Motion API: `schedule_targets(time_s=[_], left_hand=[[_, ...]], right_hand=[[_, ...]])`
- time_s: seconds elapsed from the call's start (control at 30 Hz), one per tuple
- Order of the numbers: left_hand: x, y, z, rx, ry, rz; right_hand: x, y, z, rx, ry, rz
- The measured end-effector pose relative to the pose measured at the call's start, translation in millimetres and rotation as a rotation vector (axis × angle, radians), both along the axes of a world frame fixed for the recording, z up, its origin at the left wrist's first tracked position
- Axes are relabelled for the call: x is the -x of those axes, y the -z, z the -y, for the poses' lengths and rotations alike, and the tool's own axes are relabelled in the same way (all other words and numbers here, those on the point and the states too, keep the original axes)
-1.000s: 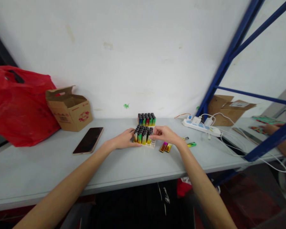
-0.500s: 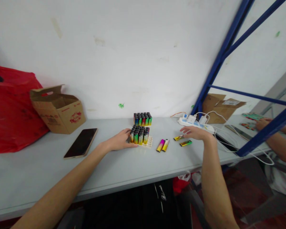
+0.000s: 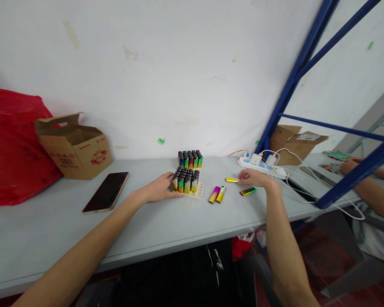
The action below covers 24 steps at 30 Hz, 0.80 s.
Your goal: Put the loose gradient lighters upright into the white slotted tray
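Note:
My left hand point(image 3: 161, 186) grips the left side of a white lighter tray point(image 3: 199, 190), thumb along the front and fingers behind. Several black-topped lighters point(image 3: 186, 182) stand upright in it, and slots at its right side show bare. My right hand point(image 3: 251, 177) is closed, its fingertips on the right end of a yellow lighter point(image 3: 231, 180). Just below that hand lies a green-and-gold lighter point(image 3: 248, 192). Between the tray and my right hand, a pink-and-yellow lighter point(image 3: 214, 195) and a white-and-yellow lighter point(image 3: 221, 194) lie side by side.
Behind the tray stands another block of upright lighters point(image 3: 190, 159). A phone point(image 3: 106, 192), a cardboard box point(image 3: 77, 149) and a red bag point(image 3: 16, 145) occupy the left. A power strip point(image 3: 262, 165) with cables and a blue frame post point(image 3: 283, 91) are right, near another person's hand point(image 3: 348, 165).
My right hand has moved slightly left and closed on the yellow lighter, which has turned and shifted left. The left hand keeps its grip on the tray.

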State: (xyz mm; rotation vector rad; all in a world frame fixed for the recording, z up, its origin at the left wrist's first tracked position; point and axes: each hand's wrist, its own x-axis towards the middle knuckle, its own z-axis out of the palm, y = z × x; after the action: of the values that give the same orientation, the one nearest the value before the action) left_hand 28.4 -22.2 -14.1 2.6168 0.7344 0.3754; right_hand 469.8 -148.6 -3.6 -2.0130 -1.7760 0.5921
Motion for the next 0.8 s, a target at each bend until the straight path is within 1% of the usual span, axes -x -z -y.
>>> schedule_targets(time_s=[0.07, 0.13, 0.2, 0.27, 0.4, 0.53, 0.6, 0.67, 0.73, 0.8], left_hand=[[-0.3, 0.5, -0.8, 0.000, 0.003, -0.006], [-0.7, 0.2, -0.7, -0.001, 0.005, -0.021], [-1.1, -0.9, 0.3, -0.001, 0.009, -0.027], [-1.3, -2.2, 1.6, 0.002, 0.014, -0.018], [-1.5, -2.6, 2.7, 0.007, 0.007, -0.014], [-1.7, -0.2, 0.9, -0.014, 0.017, -0.001], [-1.7, 0.4, 0.6, -0.020, 0.015, -0.001], [-1.6, 0.5, 1.0, -0.021, 0.010, -0.015], [-1.5, 0.4, 1.5, -0.020, 0.008, -0.023], [-1.6, 0.6, 1.6, -0.020, 0.002, -0.022]], right_hand=[[2.8, -1.8, 0.5, -0.081, 0.011, -0.050], [5.8, -3.5, 0.0, -0.138, -0.023, -0.120], [9.9, -4.1, -2.3, -0.163, -0.060, -0.157], [15.9, -3.6, -6.3, -0.169, -0.074, -0.132], [33.3, -4.2, -14.7, -0.116, -0.124, -0.041], [46.2, -15.7, -13.4, -0.125, -0.180, -0.025], [45.8, -24.1, -5.9, -0.075, -0.192, -0.008], [39.4, -30.3, 6.0, 0.016, -0.161, 0.023], [27.9, -31.9, 20.6, 0.115, -0.119, 0.046], [13.7, -28.6, 34.7, 0.175, -0.092, 0.065]])
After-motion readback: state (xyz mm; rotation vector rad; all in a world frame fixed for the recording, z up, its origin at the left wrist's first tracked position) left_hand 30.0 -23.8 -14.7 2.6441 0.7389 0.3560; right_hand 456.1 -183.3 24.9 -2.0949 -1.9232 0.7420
